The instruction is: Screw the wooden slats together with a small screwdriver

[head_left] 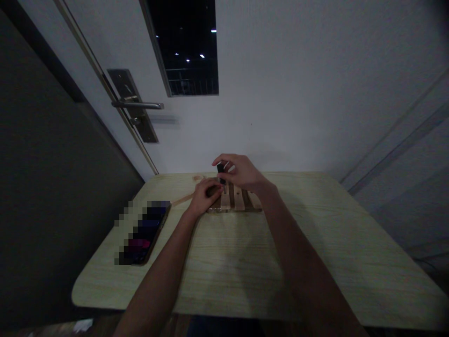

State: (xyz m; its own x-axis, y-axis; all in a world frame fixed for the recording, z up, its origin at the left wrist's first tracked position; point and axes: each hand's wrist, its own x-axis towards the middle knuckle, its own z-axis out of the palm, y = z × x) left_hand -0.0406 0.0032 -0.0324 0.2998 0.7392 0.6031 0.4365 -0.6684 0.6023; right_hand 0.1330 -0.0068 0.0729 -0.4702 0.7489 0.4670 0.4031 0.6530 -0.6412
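My right hand is closed around the black handle of a screwdriver, held upright with its thin shaft pointing down. Under the shaft sits a small wooden piece like a xylophone, its pale bars lying side by side across a darker base. Small dark dots mark some of the bars. My left hand rests at the left end of this piece. Its thumb and index finger come together beside the shaft's tip; whatever is between them is too small to make out.
A phone, partly pixelated, lies on the left of the pale wooden table. Behind my left hand is a light wooden strip. A white door with a metal handle rises directly behind the table.
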